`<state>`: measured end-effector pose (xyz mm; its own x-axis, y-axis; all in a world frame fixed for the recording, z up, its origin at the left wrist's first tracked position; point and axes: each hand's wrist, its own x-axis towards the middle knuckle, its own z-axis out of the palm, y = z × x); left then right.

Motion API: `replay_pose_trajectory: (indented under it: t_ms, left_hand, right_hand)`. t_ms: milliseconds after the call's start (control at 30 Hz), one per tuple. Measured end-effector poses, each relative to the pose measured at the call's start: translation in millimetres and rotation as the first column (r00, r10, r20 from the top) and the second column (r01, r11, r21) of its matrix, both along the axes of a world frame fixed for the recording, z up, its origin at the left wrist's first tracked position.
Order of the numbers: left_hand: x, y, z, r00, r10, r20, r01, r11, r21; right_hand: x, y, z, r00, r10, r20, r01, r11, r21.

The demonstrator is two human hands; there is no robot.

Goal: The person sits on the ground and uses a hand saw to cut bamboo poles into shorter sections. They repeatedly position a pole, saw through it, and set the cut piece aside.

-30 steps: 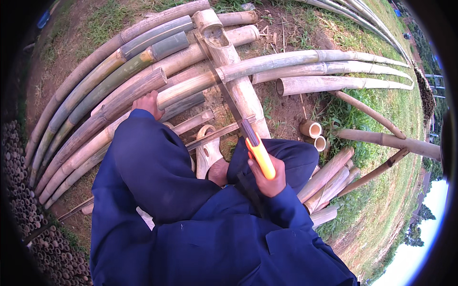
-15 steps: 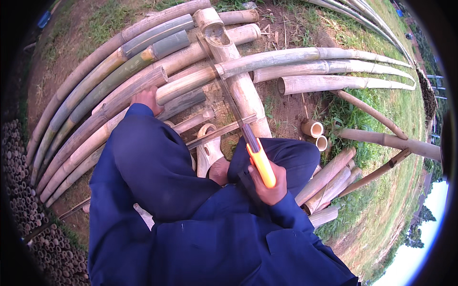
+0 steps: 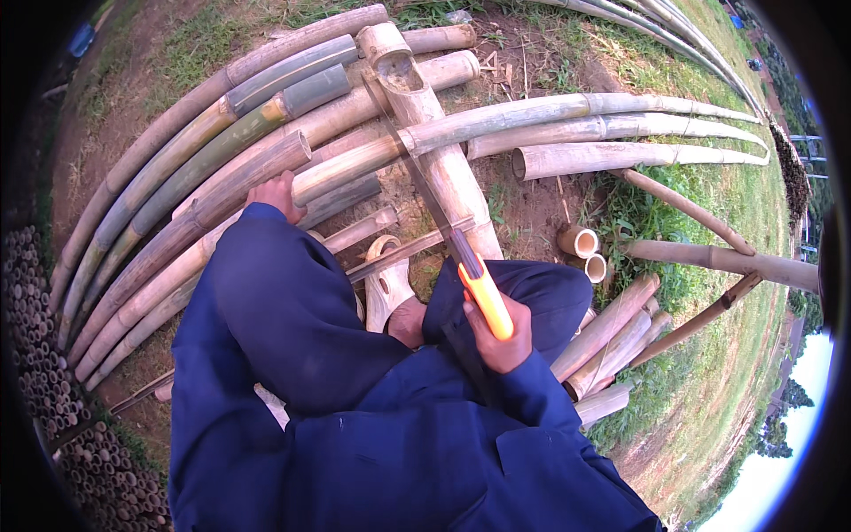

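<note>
In my right hand (image 3: 503,335), closed round its orange handle, is a handsaw (image 3: 486,301). Its long thin blade slants up and away to the left, crossing a pale bamboo pole (image 3: 496,121). The blade touches the pole where it lies over a thick notched bamboo log (image 3: 456,182); how deep any cut goes, I cannot tell. Left of the blade, my left hand (image 3: 277,195) wraps over the same pole, some of its fingers hidden. Beneath the saw, near my foot in a light clog (image 3: 386,282), lies a narrow bamboo strip (image 3: 412,248).
Several long bamboo poles (image 3: 182,160) lie side by side at left. Two short bamboo cups (image 3: 578,239) stand right of my knee, near cut bamboo lengths (image 3: 612,341). A bamboo frame (image 3: 718,259) stands at right. Stacked bamboo ends (image 3: 44,355) fill the far left.
The view has shifted slightly. The saw and both hands keep nearly the same positions, with the blade still across the pole.
</note>
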<state>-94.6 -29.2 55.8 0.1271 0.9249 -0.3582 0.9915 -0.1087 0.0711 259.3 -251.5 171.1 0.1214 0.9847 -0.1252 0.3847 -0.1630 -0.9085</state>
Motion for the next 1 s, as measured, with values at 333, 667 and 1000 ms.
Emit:
replay_pose_trajectory:
  t_ms: [333,667,1000]
  left_hand:
    - [-8,-3,1,1.000,-0.015,-0.007,0.015,1.000,0.016]
    - [-8,11,3,0.999,-0.030,-0.014,0.030,0.999,-0.016]
    - [9,6,16,0.999,0.019,-0.036,-0.021,0.998,-0.056]
  right_hand:
    - [17,-47,53,0.998,0.059,0.036,-0.057,0.997,-0.043]
    - [-18,48,-29,0.997,0.033,-0.072,-0.034,0.999,-0.020]
    - [-9,13,-12,1.000,0.007,-0.022,-0.007,1.000,0.003]
